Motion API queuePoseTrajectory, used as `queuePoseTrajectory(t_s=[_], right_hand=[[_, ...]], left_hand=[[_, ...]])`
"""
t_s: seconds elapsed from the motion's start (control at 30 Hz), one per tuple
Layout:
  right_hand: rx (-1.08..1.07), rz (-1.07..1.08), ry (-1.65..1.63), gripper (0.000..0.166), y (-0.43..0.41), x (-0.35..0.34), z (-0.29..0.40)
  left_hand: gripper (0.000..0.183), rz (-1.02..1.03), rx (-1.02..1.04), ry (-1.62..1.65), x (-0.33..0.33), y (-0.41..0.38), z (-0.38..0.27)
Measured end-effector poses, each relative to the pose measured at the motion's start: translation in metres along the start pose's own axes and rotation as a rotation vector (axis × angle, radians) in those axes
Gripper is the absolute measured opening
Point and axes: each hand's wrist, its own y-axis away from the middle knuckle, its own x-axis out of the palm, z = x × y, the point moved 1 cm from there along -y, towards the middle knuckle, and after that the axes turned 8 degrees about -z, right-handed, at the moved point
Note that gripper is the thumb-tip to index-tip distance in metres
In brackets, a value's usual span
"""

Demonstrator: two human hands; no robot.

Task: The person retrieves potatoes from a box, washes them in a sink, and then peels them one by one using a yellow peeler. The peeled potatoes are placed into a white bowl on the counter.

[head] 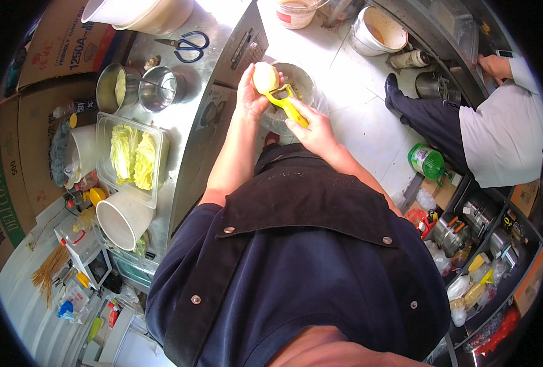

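Observation:
My left hand (252,94) holds a pale, round, peeled vegetable, probably a potato (266,78), above a lined bin (310,87). The fingers of my right hand (315,128) are closed around the handle of a yellow Y-shaped peeler (294,111), whose head is beside the potato's lower right side. Peelings show in the bin below. On the steel table to the left are a clear tub (161,183) with pieces of napa cabbage (125,153), two steel bowls (158,89) and scissors with blue handles (191,47).
A cardboard sheet (241,50) stands along the table's edge. White buckets (379,32) are on the floor ahead. To the right, another person (501,124) is beside dark shelving; a green bottle (427,161) stands on the floor. A white container (124,220) lies on the table.

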Motion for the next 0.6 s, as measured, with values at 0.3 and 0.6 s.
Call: queuePoseTrajectory(t_s=[0.3,0.6], right_hand=[[-0.14,-0.02,0.127,0.048,-0.007,-0.001,0.004],[0.005,0.135,0.248,0.049,0.015,0.009,-0.009]], left_hand=[[0.036,-0.018,0.035,-0.05,0.006,0.008,0.004],[0.031,0.018,0.063,0.076,0.019,0.013,0.007]])
